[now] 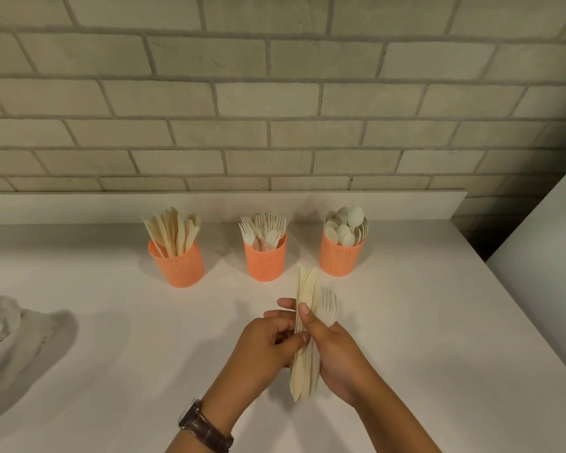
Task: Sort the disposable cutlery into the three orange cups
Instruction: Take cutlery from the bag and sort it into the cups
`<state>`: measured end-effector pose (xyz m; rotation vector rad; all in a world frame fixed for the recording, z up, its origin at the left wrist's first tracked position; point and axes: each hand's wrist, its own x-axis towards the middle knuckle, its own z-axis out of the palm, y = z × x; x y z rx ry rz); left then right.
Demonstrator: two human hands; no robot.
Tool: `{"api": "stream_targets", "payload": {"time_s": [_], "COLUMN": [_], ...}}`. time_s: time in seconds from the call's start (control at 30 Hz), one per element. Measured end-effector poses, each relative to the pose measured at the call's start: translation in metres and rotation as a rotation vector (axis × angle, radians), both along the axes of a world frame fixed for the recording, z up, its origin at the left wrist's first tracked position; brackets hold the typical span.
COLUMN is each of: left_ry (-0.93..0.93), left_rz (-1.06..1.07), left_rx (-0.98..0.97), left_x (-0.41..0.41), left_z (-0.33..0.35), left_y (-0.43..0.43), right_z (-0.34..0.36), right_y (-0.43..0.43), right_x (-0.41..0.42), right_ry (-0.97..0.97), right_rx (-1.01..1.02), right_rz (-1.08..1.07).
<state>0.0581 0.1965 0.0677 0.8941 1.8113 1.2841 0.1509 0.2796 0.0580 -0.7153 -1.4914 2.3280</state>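
Note:
Three orange perforated cups stand in a row near the wall. The left cup (178,266) holds knives, the middle cup (264,261) holds forks, the right cup (340,258) holds spoons. In front of them both hands hold one bundle of cream cutlery (306,338) upright over the counter. The bundle shows knives, a fork and a spoon at its top. My right hand (337,351) wraps the bundle from the right, thumb pressed on its front. My left hand (265,341) pinches the bundle's left side with fingers and thumb.
The white counter (111,338) ends at a right edge running diagonally toward me. A raised ledge (209,206) runs under the brick wall behind the cups. A crumpled pale plastic bag (4,341) lies at the far left. A watch sits on my left wrist.

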Motion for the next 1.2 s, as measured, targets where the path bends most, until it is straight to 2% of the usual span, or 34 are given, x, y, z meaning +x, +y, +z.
{"api": "stream_targets", "payload": {"time_s": [0.2, 0.4, 0.57, 0.67, 0.73, 0.9, 1.0, 1.2], "left_ry": [-0.02, -0.183, -0.18, -0.118, -0.009, 0.241, 0.252, 0.314], "left_rz": [0.012, 0.096, 0.12, 0.204, 0.294, 0.649, 0.827, 0.842], "left_rx": [-0.023, 0.031, 0.062, 0.096, 0.111, 0.182, 0.194, 0.048], "left_x": [-0.005, -0.011, -0.029, -0.06, -0.091, -0.178, -0.212, -0.229], "left_z": [-0.001, 0.001, 0.001, 0.004, 0.006, 0.009, 0.004, -0.026], "left_y": [-0.001, -0.002, -0.006, -0.011, -0.016, -0.022, -0.018, 0.0], "right_z": [-0.002, -0.003, -0.006, -0.01, -0.013, -0.019, -0.021, -0.018], "right_y": [-0.001, -0.002, 0.0, 0.007, 0.011, 0.015, 0.015, 0.017], "right_x": [-0.001, -0.005, -0.007, -0.008, -0.007, -0.007, -0.007, -0.008], "right_ry": [-0.025, 0.016, 0.015, 0.009, -0.009, -0.087, -0.101, -0.113], "right_rx": [-0.004, -0.098, -0.087, -0.077, -0.081, -0.055, -0.076, -0.087], "right_rz": [-0.032, -0.036, -0.094, -0.146, -0.191, -0.28, -0.29, -0.287]}}
